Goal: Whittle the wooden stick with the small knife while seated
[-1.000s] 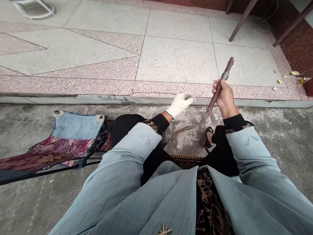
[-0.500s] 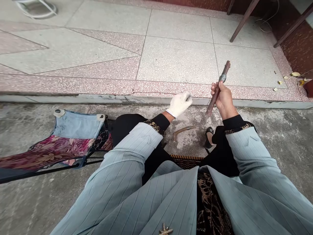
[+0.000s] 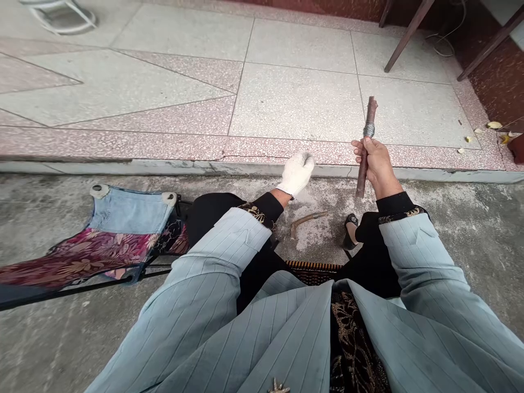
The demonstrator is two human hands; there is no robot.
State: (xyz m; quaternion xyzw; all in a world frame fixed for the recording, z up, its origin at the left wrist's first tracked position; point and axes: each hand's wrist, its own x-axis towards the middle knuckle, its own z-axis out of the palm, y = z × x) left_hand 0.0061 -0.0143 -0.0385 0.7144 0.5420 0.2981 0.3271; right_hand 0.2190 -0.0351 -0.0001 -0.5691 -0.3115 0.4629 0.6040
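My right hand (image 3: pixel 377 164) is wrapped round a short brown stick (image 3: pixel 362 177), held nearly upright in front of the step. Grey wire (image 3: pixel 369 129) is wound in a tight coil round the stick, just above my thumb. My left hand (image 3: pixel 297 172), in a white knitted glove, is closed, with thumb and fingers pressed together, well to the left of the stick. Whatever those fingers pinch, if anything, is hidden. Below the hands, a bent piece of wood (image 3: pixel 307 221) with a grey band near one end lies on the concrete.
A raised tiled step (image 3: pixel 303 103) runs across in front of me. On the left stands a folding chair (image 3: pixel 126 213) with denim and floral cloth. Wooden legs (image 3: pixel 409 35) of furniture and several yellowish scraps (image 3: pixel 494 125) are at the far right.
The stick has turned more upright, its top end swinging left and its lower end right. My left hand has moved slightly left and stays closed.
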